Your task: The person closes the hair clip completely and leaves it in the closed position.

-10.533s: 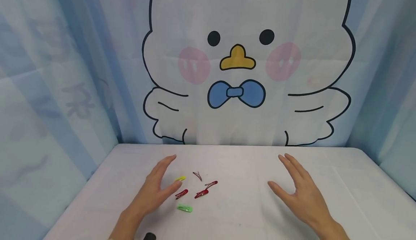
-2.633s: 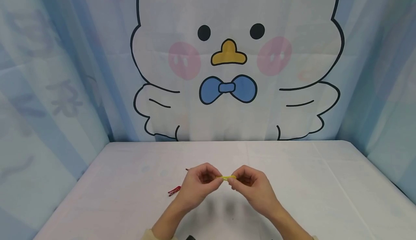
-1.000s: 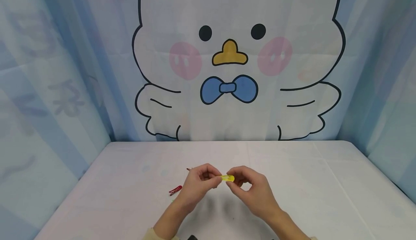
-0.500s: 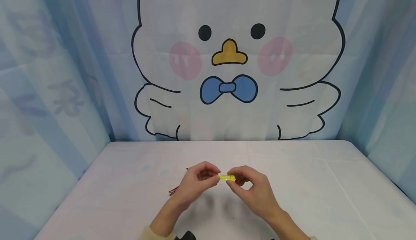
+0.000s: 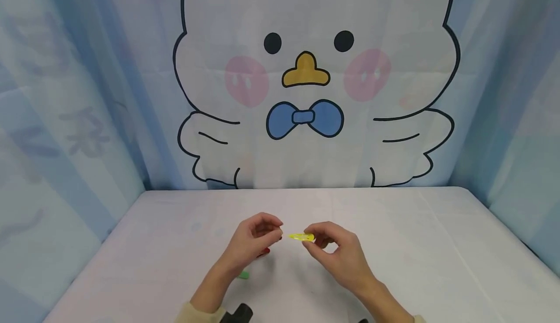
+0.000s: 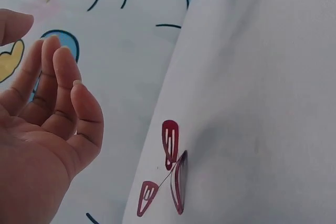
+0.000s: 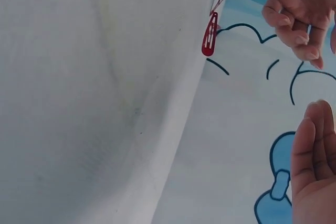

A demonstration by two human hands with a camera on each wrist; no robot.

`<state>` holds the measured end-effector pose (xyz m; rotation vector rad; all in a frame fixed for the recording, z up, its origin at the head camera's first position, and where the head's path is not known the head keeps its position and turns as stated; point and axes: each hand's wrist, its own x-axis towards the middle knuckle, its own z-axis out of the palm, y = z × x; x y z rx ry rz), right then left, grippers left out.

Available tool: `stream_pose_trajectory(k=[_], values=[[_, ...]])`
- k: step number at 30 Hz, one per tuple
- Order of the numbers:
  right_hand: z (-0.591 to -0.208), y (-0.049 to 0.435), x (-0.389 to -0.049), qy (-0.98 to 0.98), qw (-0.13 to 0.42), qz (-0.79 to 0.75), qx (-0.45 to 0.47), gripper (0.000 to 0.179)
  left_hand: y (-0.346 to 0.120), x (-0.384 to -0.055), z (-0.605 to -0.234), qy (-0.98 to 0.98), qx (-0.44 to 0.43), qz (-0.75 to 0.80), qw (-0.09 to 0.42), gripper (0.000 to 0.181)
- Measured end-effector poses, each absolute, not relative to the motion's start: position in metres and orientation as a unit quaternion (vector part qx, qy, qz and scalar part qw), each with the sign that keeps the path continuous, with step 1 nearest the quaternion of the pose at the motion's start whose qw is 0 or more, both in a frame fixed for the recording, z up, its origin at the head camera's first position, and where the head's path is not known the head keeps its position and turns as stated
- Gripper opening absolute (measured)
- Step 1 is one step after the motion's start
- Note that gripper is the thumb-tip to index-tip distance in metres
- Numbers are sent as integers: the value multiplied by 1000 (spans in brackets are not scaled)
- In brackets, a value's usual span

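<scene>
A yellow snap hair clip [image 5: 302,237] is pinched at its rounded end between the thumb and fingers of my right hand [image 5: 339,250], above the table. Its narrow end points left, toward my left hand [image 5: 253,240], which is apart from it. The left fingers are loosely bent with nothing between them; the thumb stands away from them in the left wrist view. Below the left hand lie a green hair clip [image 5: 243,275] and a red hair clip [image 5: 264,253], both partly hidden in the head view. Several red clips [image 6: 170,137] show in the left wrist view.
The white table [image 5: 393,255] stretches to both sides of the hands. A curtain printed with a cartoon bird and a blue bow tie [image 5: 305,117] hangs behind its far edge. A black wrist device [image 5: 239,313] shows at the left sleeve.
The yellow clip, on the table at first, was later held by both hands. My left hand has now let go and drawn back left; my right hand keeps hold of the clip.
</scene>
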<state>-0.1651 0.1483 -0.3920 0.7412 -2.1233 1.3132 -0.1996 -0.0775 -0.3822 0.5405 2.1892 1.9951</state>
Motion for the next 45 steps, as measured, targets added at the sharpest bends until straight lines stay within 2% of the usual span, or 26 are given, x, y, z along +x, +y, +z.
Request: stream_pose_trajectory(k=[15,21,28,34,45], values=[[-390,164,-168,-800,260,485,238,30,-129,-210,-381,789,171,588,50,26],[-387,174,-166,-806,265,477,230,31,-147,-207,-380,839,142,521,74,21],[-383,187,-164,-826,252,464,198,29,-158,-200,-386,884,187,413,113,14],[-380,197,-161,-838,237,463,164,25,-161,-195,-389,885,212,385,150,17],[-379,212,-158,-844,240,455,153,23,-158,-193,-391,905,255,313,131,20]])
